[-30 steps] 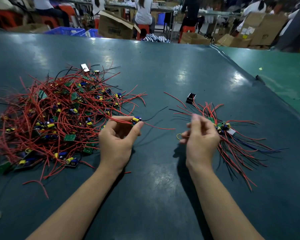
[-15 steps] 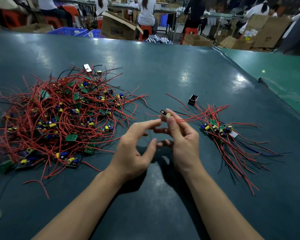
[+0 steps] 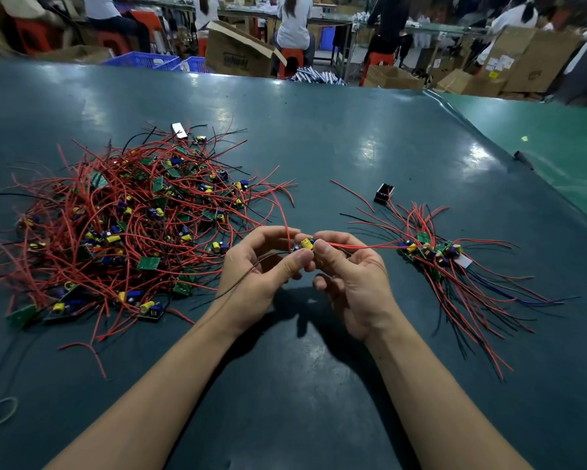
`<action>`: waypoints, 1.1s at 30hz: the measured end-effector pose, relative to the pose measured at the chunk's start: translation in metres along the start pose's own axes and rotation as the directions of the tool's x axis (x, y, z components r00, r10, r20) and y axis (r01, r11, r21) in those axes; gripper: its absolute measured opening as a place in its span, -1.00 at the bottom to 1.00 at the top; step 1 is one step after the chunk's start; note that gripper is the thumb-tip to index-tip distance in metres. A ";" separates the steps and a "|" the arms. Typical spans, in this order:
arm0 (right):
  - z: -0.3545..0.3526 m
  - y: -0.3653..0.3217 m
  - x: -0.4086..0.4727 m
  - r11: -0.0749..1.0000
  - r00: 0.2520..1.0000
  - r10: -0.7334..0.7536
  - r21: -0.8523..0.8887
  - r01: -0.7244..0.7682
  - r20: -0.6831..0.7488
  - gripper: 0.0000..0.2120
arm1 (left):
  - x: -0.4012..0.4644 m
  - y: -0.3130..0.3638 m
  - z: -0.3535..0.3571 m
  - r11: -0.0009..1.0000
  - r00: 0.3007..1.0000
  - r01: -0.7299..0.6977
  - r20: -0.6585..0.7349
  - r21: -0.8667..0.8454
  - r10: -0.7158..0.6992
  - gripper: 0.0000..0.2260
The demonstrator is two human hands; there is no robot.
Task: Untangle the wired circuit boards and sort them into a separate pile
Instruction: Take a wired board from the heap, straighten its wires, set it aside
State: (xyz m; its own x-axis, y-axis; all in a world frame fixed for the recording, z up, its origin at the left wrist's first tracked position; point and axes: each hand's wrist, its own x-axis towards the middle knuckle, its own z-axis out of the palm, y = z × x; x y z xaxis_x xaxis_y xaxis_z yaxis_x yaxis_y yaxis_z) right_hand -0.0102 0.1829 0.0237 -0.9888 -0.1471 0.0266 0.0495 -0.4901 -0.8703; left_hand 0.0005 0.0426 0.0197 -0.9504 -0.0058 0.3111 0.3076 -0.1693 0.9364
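My left hand (image 3: 261,266) and right hand (image 3: 349,276) are pinching one small yellow-capacitor circuit board (image 3: 306,244) between them, straightening its red wires; tangled heap (image 3: 122,225) lying left, sorted pile (image 3: 434,252) right.

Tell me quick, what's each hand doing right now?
Left hand: fingers pinch the small circuit board, held above the table.
Right hand: thumb and fingers pinch the same board from the other side.
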 end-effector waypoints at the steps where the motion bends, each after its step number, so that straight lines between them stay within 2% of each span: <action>1: 0.000 0.001 0.000 1.000 1.000 0.000 -0.005 0.000 -0.016 -0.81 | 0.000 0.000 0.000 1.000 1.000 -0.012 -0.011 0.004 0.012 -0.73; 3: 0.000 0.002 0.000 1.000 0.999 -0.013 -0.010 0.012 -0.039 -0.88 | 0.000 -0.001 0.000 0.999 0.998 -0.027 -0.054 0.022 0.028 -0.78; 6: 0.000 0.001 0.001 1.000 0.997 -0.011 -0.004 0.011 -0.076 -0.92 | 0.001 -0.003 -0.001 1.000 0.995 -0.027 -0.097 0.005 0.028 -0.77; 10: 0.002 0.001 0.002 0.999 0.992 0.003 0.038 0.002 -0.125 -0.92 | 0.004 -0.003 -0.003 0.999 0.998 0.021 -0.062 -0.030 -0.023 -0.73; 14: 0.002 0.003 0.003 0.999 0.981 -0.004 -0.043 -0.005 -0.196 -0.98 | 0.005 -0.006 -0.005 0.999 0.993 0.039 -0.113 0.002 -0.039 -0.84; 16: 0.003 0.004 0.003 0.997 0.979 -0.016 -0.080 -0.001 -0.204 -0.94 | 0.007 -0.008 -0.007 0.997 0.986 0.056 -0.156 -0.045 -0.063 -0.83; 19: 0.002 0.002 0.004 0.994 0.972 -0.040 -0.111 0.014 -0.232 -0.91 | 0.010 -0.009 -0.010 0.984 0.981 0.107 -0.147 -0.140 -0.127 -0.78; 24: -0.014 -0.011 0.006 0.989 0.912 -0.123 -0.124 0.080 -0.391 -0.86 | 0.013 -0.008 -0.013 0.964 0.974 0.135 -0.146 -0.228 -0.171 -0.78; 28: -0.020 -0.016 0.008 0.991 0.872 -0.131 -0.044 0.125 -0.472 -0.83 | 0.014 -0.006 -0.012 0.958 0.973 0.129 -0.155 -0.255 -0.172 -0.77; 33: -0.020 -0.017 0.010 0.987 0.881 0.028 0.155 0.052 -0.473 -0.70 | 0.013 -0.007 -0.010 0.953 0.975 0.137 -0.133 -0.271 -0.179 -0.75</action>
State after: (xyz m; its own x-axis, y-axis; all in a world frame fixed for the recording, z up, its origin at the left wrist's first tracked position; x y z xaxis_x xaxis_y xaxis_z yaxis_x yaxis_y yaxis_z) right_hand -0.0240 0.2067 0.0296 -0.9362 0.2630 -0.2332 0.0193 -0.6241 -0.7811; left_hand -0.0151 0.0334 0.0152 -0.9877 -0.1067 0.1145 0.1496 -0.4295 0.8906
